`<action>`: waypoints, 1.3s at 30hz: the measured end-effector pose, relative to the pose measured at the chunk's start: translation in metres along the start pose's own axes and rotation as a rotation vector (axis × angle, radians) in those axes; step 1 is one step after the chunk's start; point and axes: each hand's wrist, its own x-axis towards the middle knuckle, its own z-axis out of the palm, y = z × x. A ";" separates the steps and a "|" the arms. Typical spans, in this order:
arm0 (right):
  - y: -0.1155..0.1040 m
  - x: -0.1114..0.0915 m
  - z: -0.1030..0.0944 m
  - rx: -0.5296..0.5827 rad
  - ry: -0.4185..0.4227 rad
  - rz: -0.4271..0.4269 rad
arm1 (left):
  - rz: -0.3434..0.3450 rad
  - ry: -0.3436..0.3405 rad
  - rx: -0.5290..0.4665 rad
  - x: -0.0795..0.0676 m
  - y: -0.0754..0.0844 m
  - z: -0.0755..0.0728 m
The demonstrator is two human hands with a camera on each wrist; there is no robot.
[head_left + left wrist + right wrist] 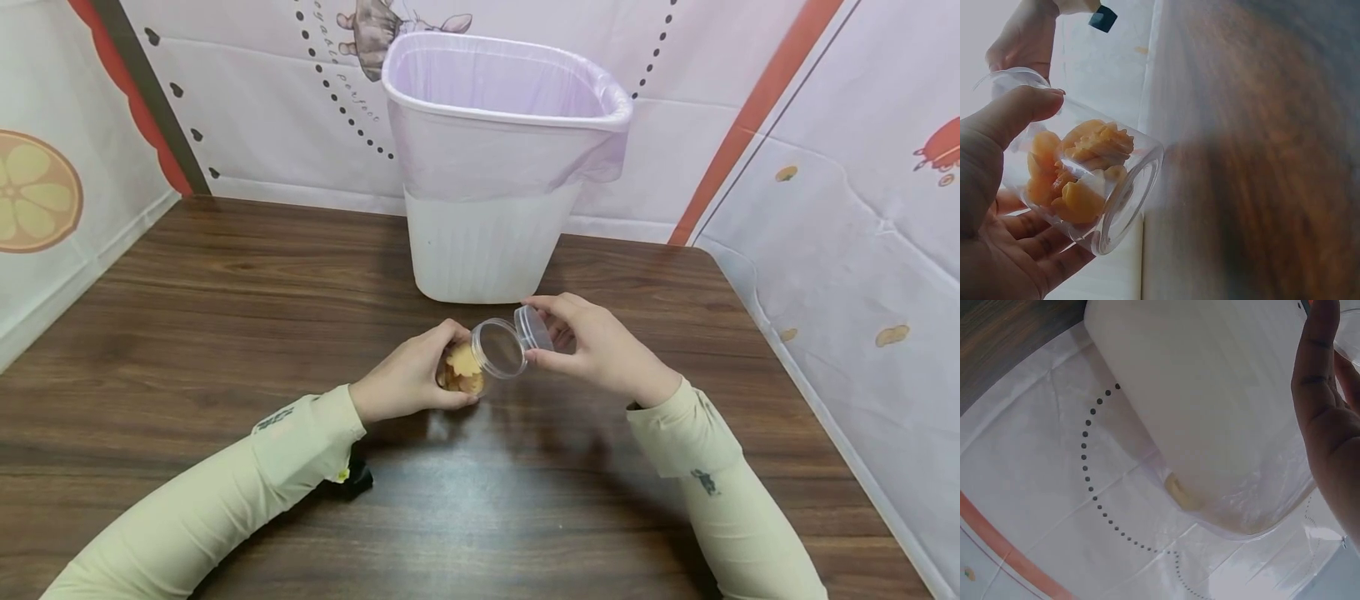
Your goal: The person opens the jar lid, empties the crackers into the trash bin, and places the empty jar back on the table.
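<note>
A clear plastic jar [498, 348] lies tilted in my left hand [408, 375], its mouth turned to the right. Inside it sit several yellow-orange, ridged pieces [1088, 172], seen through the wall in the left wrist view; their kind I cannot tell. The left thumb lies along one side of the jar and the fingers go round the other. My right hand [588, 342] pinches a clear lid [533, 327] by its edge, just right of the jar's mouth. In the right wrist view only part of the right hand [1329, 419] shows at the edge.
A white trash bin [487, 242] with a thin purple liner [611, 158] stands on the wooden table [262, 283] right behind the hands. A small black object [358, 481] lies by the left sleeve. Printed cloth [847, 242] hangs round the table.
</note>
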 end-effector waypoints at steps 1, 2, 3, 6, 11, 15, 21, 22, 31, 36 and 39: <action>0.001 0.000 0.000 -0.002 -0.001 0.003 | 0.001 0.001 -0.001 0.000 0.000 0.000; 0.001 0.000 0.000 -0.005 -0.003 0.006 | 0.002 0.002 0.000 0.000 0.000 0.000; 0.002 0.000 0.000 -0.008 -0.004 0.011 | 0.004 0.002 0.001 0.000 0.000 0.000; 0.004 0.001 -0.001 -0.022 -0.008 0.025 | 0.005 0.004 0.001 0.000 0.000 0.000; 0.007 0.000 -0.001 -0.051 -0.025 0.051 | 0.001 0.004 0.006 0.001 0.000 0.001; 0.011 0.000 -0.001 -0.070 -0.034 0.068 | 0.000 0.003 0.007 0.001 0.001 0.001; 0.014 0.000 0.000 -0.104 -0.039 0.101 | 0.001 0.003 0.012 0.000 0.001 0.002; 0.015 0.000 0.000 -0.111 -0.040 0.108 | -0.001 0.002 0.007 0.000 0.001 0.002; 0.023 0.003 0.000 -0.152 -0.047 0.142 | -0.009 0.009 -0.018 -0.001 0.001 0.002; 0.026 0.004 -0.001 -0.161 -0.047 0.155 | -0.009 0.010 -0.010 0.000 0.001 0.002; 0.027 0.004 -0.001 -0.168 -0.051 0.168 | -0.011 0.009 -0.010 0.000 0.001 0.002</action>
